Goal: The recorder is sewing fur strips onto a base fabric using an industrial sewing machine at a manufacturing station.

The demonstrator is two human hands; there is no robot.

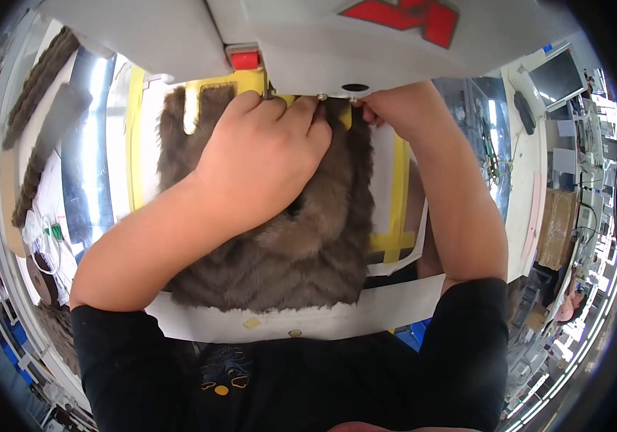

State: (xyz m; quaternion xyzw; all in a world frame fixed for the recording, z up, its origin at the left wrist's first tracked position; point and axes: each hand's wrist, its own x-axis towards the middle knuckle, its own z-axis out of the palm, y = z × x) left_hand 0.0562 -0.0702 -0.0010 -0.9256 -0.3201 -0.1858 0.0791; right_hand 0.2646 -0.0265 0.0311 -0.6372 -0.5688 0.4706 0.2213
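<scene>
A brown fur piece (272, 277) with notches in its far edge lies spread under the white head of what looks like a sewing machine (308, 43). My left hand (269, 147) rests on its far part, knuckles up and fingers bent down into the fur beside the needle area. At the right of the machine head, my right hand (398, 108) is closed, its fingertips together near the fur's far right corner. The machine head partly covers those fingertips, and what they hold cannot be made out. A raised fur strip (316, 216) curves below my left hand.
Yellow tape (136, 137) borders the work surface at left, with more tape (399, 194) at right. Brown fur strips (42, 83) lie on the far left. A dark monitor (557, 75) and a cardboard box (558, 229) stand at right. A white board (308, 322) runs along my body.
</scene>
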